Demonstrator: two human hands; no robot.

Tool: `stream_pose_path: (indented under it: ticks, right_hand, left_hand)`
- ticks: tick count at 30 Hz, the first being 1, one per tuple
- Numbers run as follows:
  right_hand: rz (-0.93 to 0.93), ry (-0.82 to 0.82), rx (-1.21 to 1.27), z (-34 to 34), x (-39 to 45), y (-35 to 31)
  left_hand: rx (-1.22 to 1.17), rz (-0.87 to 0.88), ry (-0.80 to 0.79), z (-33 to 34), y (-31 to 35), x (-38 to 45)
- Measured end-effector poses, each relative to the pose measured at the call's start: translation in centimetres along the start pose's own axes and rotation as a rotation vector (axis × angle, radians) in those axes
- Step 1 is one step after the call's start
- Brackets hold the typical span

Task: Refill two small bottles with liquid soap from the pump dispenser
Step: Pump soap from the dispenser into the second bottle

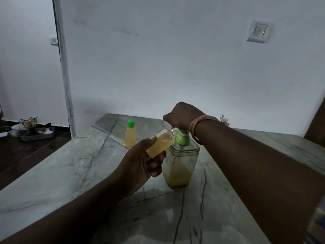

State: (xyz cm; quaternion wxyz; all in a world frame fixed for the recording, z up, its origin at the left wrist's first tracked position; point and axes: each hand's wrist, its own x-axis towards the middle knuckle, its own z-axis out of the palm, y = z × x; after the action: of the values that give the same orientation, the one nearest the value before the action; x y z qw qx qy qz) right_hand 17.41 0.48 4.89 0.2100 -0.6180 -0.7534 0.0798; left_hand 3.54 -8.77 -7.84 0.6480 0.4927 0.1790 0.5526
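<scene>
Home: marble table (73,182), wall switch (258,31)

hands (182,115) pumping dispenser (181,162), filling bottle (161,143)

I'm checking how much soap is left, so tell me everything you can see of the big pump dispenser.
The pump dispenser is a squarish, clear, green-tinted plastic jar with a light green pump collar. It stands upright on the marble table. Yellowish soap fills roughly its lower half. The right hand presses on the pump head, hiding it. The left hand holds a tilted, uncapped small bottle with its mouth at the spout.
</scene>
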Motion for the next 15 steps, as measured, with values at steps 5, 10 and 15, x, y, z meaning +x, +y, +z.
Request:
stream_pose_path:
  ticks: [5,10,15]
  right_hand:
    - [-0.043,0.11,0.033,0.3,0.1,-0.1]
    - [0.005,0.074,0.055,0.4,-0.2,0.3]
    - [-0.022,-0.023,0.0,0.0,0.2,0.0]
  left_hand:
    - [-0.013,-0.011,-0.021,-0.4,-0.2,0.1]
    - [-0.03,-0.012,-0.017,-0.5,-0.2,0.3]
    - [0.015,0.01,-0.034,-0.3,-0.1,0.0]
